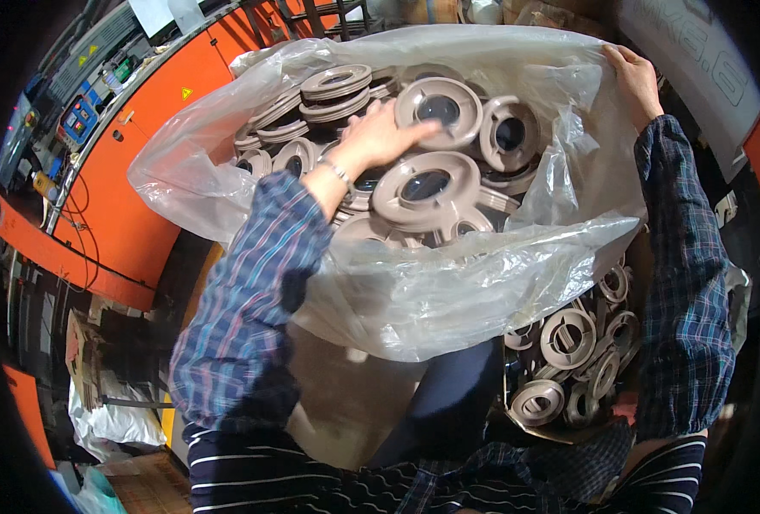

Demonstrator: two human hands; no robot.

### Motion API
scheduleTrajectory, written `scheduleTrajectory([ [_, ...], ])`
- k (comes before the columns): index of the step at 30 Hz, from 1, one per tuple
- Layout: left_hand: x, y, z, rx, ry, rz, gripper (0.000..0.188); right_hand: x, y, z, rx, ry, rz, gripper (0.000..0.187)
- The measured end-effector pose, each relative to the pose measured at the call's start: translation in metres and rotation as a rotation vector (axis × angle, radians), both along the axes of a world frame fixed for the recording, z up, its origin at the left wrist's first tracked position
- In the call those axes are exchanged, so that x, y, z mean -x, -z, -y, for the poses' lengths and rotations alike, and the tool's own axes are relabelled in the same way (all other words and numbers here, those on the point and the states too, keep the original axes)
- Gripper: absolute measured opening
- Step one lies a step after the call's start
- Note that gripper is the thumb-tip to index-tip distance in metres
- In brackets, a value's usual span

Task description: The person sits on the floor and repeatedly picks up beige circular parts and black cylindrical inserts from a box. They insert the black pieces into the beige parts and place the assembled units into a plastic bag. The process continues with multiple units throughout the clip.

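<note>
My left hand point(384, 133), fingers loosely curled, rests on the beige ring parts point(427, 184) at frame centre; my right hand point(635, 79) grips the plastic bag point(448, 291) rim, upper right. Step: picking parts; next requires a firm grasp.

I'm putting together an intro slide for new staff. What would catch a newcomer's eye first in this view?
First, the big clear plastic bag at centre, heaped with round beige plastic ring-shaped parts. The left hand reaches in among them, while the right hand holds the bag's rim at upper right. An orange machine housing stands on the left, and more of the same ring parts lie at lower right.
</note>
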State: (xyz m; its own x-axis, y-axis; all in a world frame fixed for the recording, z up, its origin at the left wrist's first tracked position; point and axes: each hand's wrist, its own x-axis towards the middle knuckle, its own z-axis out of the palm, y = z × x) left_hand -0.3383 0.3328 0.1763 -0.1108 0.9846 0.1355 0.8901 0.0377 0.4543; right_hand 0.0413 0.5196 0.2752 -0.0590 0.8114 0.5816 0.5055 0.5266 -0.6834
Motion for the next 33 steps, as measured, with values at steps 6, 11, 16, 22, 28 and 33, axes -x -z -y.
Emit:
scheduleTrajectory([
  [6, 0.001, -0.017, -0.037, -0.025, -0.164, -0.300, 0.074, -0.005, 0.015, 0.035, -0.021, 0.015, 0.190, 0.040],
  [11, 0.048, -0.036, -0.038, -0.397, -0.173, -0.475, 0.052, -0.057, 0.018, 0.076, 0.123, 0.006, 0.100, 0.038],
  [16, 0.071, -0.011, -0.029, -0.232, -0.141, -0.548, 0.053, -0.111, 0.058, 0.124, 0.179, -0.071, 0.000, 0.027],
  [22, 0.072, -0.022, 0.007, -0.348, -0.085, -0.381, 0.044, -0.187, 0.101, 0.202, 0.374, 0.042, -0.074, 0.025],
  [28, -0.012, -0.067, 0.095, -0.578, -0.013, 1.348, 0.036, -0.168, 0.093, 0.294, 0.313, 0.062, -0.151, 0.022],
  [33, -0.141, -0.031, 0.172, -0.343, 0.225, 1.578, 0.029, -0.082, 0.065, 0.369, -0.089, -0.244, 0.151, 0.025],
])
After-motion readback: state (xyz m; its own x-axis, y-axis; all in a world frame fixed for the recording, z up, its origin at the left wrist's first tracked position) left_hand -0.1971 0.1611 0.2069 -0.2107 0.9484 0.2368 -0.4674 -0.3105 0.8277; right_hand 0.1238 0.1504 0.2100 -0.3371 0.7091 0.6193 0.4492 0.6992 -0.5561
